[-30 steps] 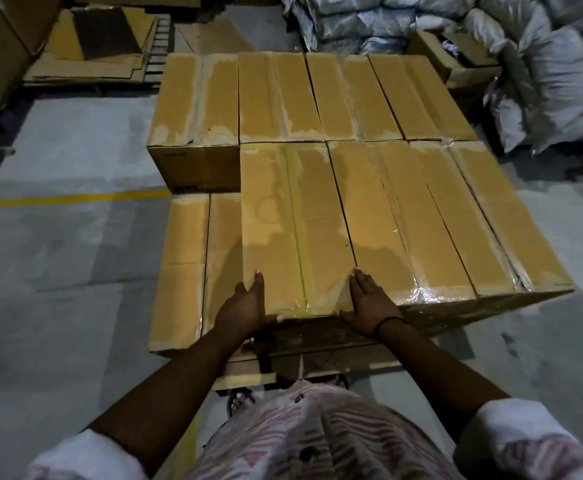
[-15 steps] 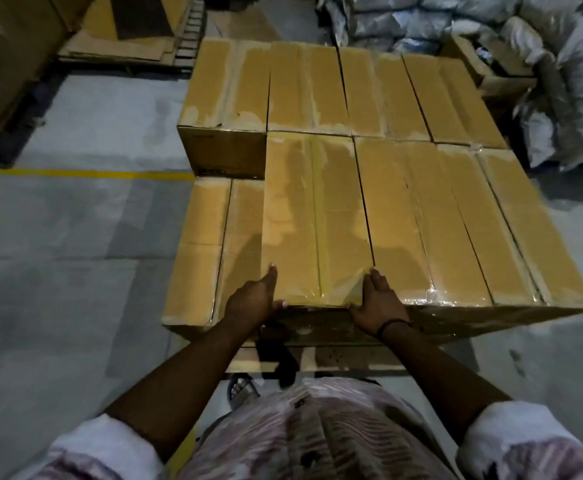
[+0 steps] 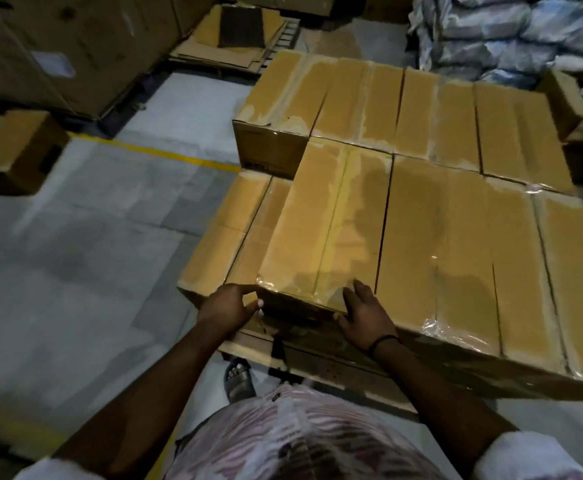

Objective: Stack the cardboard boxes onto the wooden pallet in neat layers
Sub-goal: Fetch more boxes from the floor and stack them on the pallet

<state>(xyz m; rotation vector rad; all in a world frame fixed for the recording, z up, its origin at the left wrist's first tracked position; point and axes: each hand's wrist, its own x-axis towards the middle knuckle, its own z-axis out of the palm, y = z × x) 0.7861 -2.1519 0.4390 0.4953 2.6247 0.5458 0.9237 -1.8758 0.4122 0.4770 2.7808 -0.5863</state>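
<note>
The box (image 3: 331, 223) in hand lies on the upper layer of the pallet (image 3: 318, 362), its long right side touching the neighbouring box (image 3: 432, 237) and its far end against the back row (image 3: 387, 98). On its left the lower box (image 3: 224, 237) is uncovered. The left hand (image 3: 229, 306) holds the near left corner, with the fingers (image 3: 246, 289) curled over the top edge and the thumb on the front face. The right hand (image 3: 364, 317) rests at the near right corner, its fingers (image 3: 359, 287) lying fairly straight on the taped top and the thumb against the front; it carries nothing. The step looks like the final squaring of this box. To do it well, push evenly from both corners so the box slides straight rather than twisting. Bring its front face level with the neighbour's front, and close any gap along the shared seam. The glossy tape may let the right palm slip, so pressure on the front face should serve better than pressure on top.
</note>
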